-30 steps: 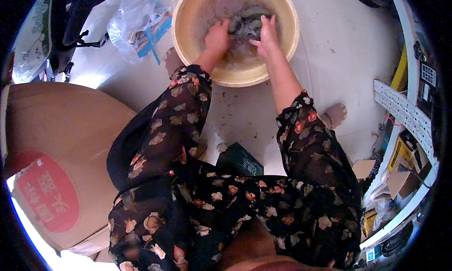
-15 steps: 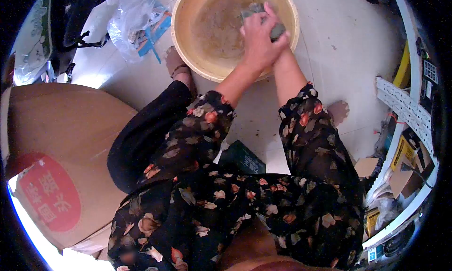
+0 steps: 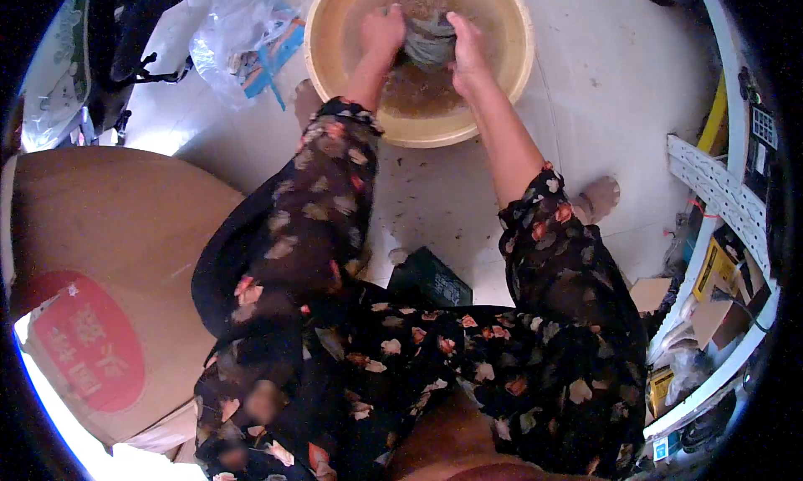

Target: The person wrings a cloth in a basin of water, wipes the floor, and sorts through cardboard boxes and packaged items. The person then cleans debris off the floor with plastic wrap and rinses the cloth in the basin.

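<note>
A yellow plastic basin with murky water in it stands on the floor at the top middle. Over the water a wet grey-green cloth is stretched between my hands. My left hand is closed on the cloth's left end. The right end is gripped by my right hand, its thumb pointing up. Some of the fingers on both hands are hidden behind the cloth or turned away.
A large cardboard box stands at the left. Clear plastic bags lie beyond it, by the basin. Between my feet is a dark green box. A white metal shelf with boxes lines the right side.
My hands were pressed together around the bunched cloth at the basin's right. Now they are apart, the left one moved left, and the cloth is spread between them.
</note>
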Demonstrator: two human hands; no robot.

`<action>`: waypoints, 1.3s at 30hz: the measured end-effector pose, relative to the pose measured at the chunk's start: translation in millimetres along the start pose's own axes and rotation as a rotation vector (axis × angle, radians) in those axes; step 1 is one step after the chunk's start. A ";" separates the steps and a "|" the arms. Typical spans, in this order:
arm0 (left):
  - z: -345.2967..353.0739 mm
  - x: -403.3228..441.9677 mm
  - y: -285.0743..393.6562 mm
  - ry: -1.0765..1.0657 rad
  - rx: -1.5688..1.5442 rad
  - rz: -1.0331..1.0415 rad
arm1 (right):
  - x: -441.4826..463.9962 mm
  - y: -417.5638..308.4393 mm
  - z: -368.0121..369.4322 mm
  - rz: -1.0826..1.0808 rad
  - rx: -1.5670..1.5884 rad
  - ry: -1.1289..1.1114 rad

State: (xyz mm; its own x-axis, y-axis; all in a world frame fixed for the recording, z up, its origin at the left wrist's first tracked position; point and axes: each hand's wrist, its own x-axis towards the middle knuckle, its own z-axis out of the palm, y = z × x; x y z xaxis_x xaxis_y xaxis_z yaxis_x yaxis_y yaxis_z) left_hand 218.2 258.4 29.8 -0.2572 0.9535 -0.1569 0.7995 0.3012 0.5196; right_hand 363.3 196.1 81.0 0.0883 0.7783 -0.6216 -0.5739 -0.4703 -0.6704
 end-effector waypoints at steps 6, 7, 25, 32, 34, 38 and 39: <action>-17.3 -31.8 -17.3 0.060 0.272 0.225 | 15.9 -9.8 -22.6 0.163 0.036 0.138; -7.6 -41.4 -25.5 0.095 0.407 0.368 | 11.6 -13.8 -18.7 0.157 0.049 0.120; -31.3 -137.4 112.8 0.054 -0.190 0.536 | 10.2 -5.5 -25.9 0.165 0.501 -0.248; -21.1 -99.0 95.0 0.145 -0.209 0.452 | 16.5 20.8 -16.1 0.185 0.469 -0.102; -29.2 -84.0 95.8 0.020 -0.168 0.163 | 24.1 20.5 -7.5 0.150 0.329 -0.057; -4.5 -29.7 35.6 -0.152 -0.312 -0.040 | 12.3 -1.7 7.4 -0.088 -0.124 -0.047; -7.8 -25.1 23.8 -0.249 -0.337 -0.055 | 5.5 -14.3 9.3 -0.179 -0.272 -0.053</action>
State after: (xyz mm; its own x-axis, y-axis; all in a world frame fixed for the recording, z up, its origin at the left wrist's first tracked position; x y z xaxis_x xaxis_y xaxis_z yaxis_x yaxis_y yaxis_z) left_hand 239.4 241.6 52.6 -0.1223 0.9213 -0.3692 0.5555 0.3718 0.7438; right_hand 364.4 211.0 90.9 0.1214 0.8758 -0.4672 -0.3141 -0.4126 -0.8551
